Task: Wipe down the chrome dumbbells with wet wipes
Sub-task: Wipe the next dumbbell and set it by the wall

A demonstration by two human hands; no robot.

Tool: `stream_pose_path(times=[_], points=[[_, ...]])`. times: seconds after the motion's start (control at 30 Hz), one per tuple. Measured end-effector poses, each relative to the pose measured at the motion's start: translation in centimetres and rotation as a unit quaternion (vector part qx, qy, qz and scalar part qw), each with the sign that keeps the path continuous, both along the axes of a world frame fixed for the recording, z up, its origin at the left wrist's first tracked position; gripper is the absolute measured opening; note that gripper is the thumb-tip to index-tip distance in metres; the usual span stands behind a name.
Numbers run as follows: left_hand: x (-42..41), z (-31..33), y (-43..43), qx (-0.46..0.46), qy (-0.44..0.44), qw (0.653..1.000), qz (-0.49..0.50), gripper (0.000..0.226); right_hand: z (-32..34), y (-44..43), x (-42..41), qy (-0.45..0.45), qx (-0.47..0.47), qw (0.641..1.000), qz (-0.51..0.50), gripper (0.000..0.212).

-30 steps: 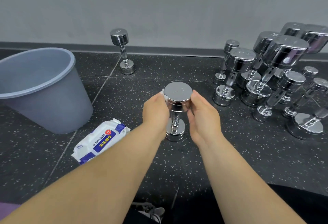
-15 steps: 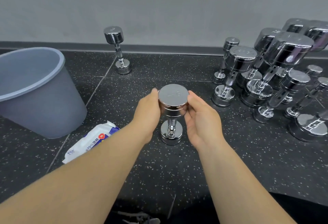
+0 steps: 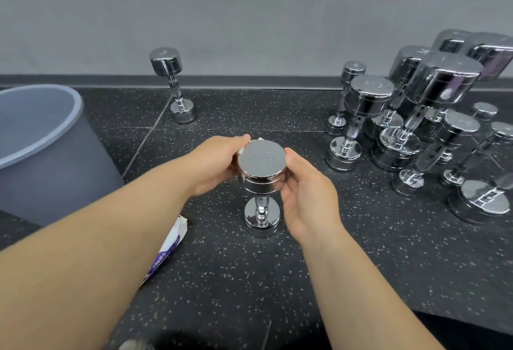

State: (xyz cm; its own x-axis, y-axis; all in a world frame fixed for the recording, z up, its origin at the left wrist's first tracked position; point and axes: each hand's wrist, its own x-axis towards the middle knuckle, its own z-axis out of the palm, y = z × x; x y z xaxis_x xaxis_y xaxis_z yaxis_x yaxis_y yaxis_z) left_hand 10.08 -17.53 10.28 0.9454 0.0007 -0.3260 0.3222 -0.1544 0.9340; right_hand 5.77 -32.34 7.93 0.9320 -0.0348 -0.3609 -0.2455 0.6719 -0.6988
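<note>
The dumbbell (image 3: 261, 161) is standing on end on the floor (image 3: 361, 252), centre of view. The left hand (image 3: 216, 163) is curling round its upper head and pressing a wet wipe (image 3: 240, 152) to the side. Its fingers are reaching farther round the far rim than a second earlier. The right hand (image 3: 305, 197) is gripping the opposite side to steady the head. The wipe is evidently working round the upper head. The handle, the lower head and the cluster of dumbbells (image 3: 416, 116) at the right probably remain.

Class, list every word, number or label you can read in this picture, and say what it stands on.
Nothing reads clearly.
Wipes pack: white print on its purple label, blurred and mostly hidden.
Held dumbbell: faint embossed marks on top, unreadable.
Other dumbbells: top marks too small to read.
</note>
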Motion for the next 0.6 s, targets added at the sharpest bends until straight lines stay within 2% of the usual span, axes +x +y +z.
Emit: stream_pose_path(times=[0.1, 0.17, 0.27, 0.33, 0.4, 0.47, 0.53, 0.6], points=[[1.1, 2.1, -0.3, -0.012, 0.019, 0.996, -0.086, 0.033, -0.1, 0.3, 0.1, -0.010, -0.003, 1.000, 0.005, 0.008], [1.3, 3.4, -0.9, 0.038, 0.031, 0.990, -0.132, 0.032, -0.2, 0.2, 0.1, 0.003, -0.016, 1.000, 0.010, 0.004], [1.4, 4.4, -1.8, 0.128, 0.040, 0.974, -0.182, 0.025, -0.2, -0.2, 0.6, 0.023, -0.037, 0.999, 0.006, 0.014], [1.7, 4.3, -1.9, 0.140, 0.025, 0.971, -0.194, 0.021, 0.5, -0.5, 1.2, -0.002, -0.067, 0.998, 0.013, 0.015], [1.6, 4.3, -2.1, 0.117, 0.004, 0.980, -0.159, 0.021, 1.2, -0.6, 2.0, -0.043, -0.112, 0.992, 0.031, 0.014], [1.4, 3.9, -1.6, 0.077, -0.009, 0.994, -0.082, 0.015, 1.8, -0.5, 2.3, -0.071, -0.184, 0.979, 0.049, 0.009], [0.2, 3.5, -0.5, 0.049, 0.013, 0.998, -0.024, 0.016, 1.6, -0.5, 2.2, -0.058, -0.236, 0.969, 0.041, 0.010], [-1.7, 2.9, 0.2, 0.039, 0.045, 0.998, -0.013, 0.019, 0.8, -0.7, 1.5, -0.009, -0.268, 0.963, 0.030, 0.023]])
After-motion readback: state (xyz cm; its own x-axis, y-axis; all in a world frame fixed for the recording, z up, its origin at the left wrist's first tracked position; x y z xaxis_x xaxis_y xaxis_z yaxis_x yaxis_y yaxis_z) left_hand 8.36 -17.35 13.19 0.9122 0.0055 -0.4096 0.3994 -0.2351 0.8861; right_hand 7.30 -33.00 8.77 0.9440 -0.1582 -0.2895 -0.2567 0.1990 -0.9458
